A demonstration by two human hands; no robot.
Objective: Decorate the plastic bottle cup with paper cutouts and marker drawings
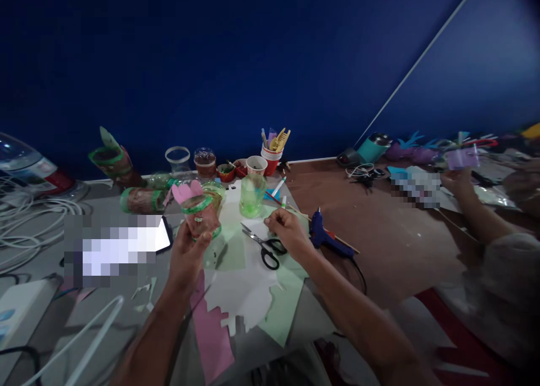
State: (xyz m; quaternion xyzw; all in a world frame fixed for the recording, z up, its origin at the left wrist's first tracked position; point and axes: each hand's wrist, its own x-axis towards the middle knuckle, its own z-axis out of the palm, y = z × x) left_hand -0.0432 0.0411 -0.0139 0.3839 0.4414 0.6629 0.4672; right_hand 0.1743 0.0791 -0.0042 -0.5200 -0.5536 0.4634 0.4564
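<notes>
My left hand (188,250) is closed around a small decorated plastic cup (201,216) with green bands and pink paper petals at its rim. To the right, my right hand (286,228) has its fingertips pinched together above the table; whether anything is between them I cannot make out. Black-handled scissors (265,246) lie with slightly parted blades just below that hand, on white paper (244,287) and pale green paper (283,313). A green-tinted plastic cup (252,197) stands behind the scissors. Beside my right wrist lies a blue glue gun (327,234).
Red and white cups (272,156) with sticks stand by the wall. Pink paper (214,341) lies in front. A lit phone (162,234), white cables (25,228) and a large bottle (36,169) are at left. A co-worker's arm (476,206) holds a purple item at right.
</notes>
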